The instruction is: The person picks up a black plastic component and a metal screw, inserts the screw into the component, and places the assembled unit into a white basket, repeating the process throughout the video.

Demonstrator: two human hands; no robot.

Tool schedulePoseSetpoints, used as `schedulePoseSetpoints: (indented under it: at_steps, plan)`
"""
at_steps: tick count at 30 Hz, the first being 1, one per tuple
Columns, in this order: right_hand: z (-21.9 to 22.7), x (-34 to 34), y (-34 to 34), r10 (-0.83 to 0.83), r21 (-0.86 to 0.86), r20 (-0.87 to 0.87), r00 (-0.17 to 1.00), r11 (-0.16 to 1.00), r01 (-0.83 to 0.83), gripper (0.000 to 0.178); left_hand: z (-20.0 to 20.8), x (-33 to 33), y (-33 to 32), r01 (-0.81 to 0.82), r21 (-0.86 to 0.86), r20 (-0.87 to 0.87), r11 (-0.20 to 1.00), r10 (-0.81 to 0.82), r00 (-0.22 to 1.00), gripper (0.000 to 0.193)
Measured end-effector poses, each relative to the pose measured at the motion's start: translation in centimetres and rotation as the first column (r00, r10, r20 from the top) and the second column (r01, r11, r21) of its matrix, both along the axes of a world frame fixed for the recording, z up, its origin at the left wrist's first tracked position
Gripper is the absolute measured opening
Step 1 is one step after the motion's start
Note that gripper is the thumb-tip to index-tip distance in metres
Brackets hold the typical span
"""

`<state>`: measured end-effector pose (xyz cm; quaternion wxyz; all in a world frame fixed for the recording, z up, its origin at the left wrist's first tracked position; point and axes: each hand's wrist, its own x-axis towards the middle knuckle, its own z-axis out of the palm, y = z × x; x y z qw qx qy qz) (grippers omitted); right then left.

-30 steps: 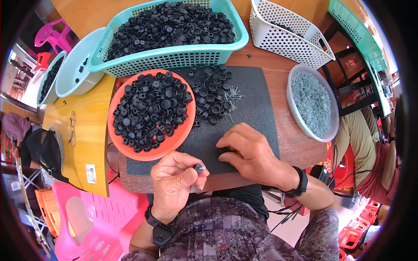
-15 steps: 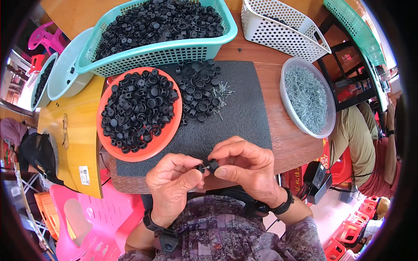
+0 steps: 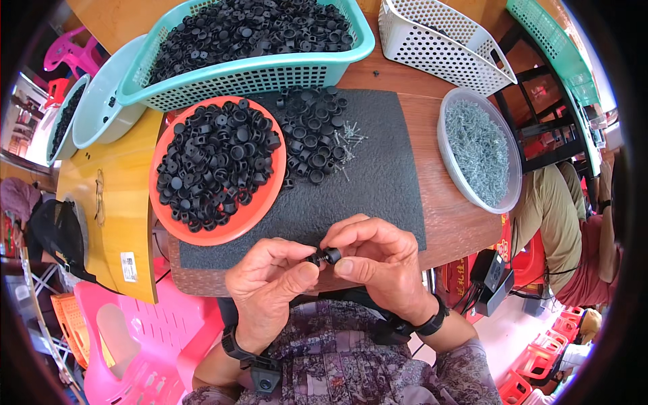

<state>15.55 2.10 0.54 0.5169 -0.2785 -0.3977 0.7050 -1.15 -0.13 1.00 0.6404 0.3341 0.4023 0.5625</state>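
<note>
Both hands pinching one black cap [image 3: 329, 256] between fingertips, left hand [image 3: 273, 280] and right hand [image 3: 378, 253] meeting just above the near edge of the mat [image 3: 385, 182]. Lying beyond: orange plate [image 3: 266, 202] of caps, loose screws [image 3: 349, 138], bowl [image 3: 449, 158] of screws.

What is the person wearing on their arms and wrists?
Both hands are bare, with no gloves. The left hand has a black strap on its wrist with a small dark boxy device clipped to it. The right hand has a plain black band on its wrist. The sleeves are a purplish-grey patterned fabric.
</note>
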Motion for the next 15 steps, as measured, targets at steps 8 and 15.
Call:
schedulePoseSetpoints:
  at_steps: [8, 15]
  plan:
    - [-0.13, -0.51, -0.45, -0.068, 0.152, 0.156, 0.985, 0.987, 0.044, 0.024, -0.21, 0.03, -0.20, -0.004, 0.062, -0.109, 0.998, 0.010, 0.994, 0.021]
    - [-0.15, -0.60, -0.85, -0.111, 0.138, 0.130, 0.985, 0.986, 0.093, 0.023, -0.49, 0.24, -0.02, 0.002, 0.188, -0.192, 0.982, 0.034, 0.981, 0.020]
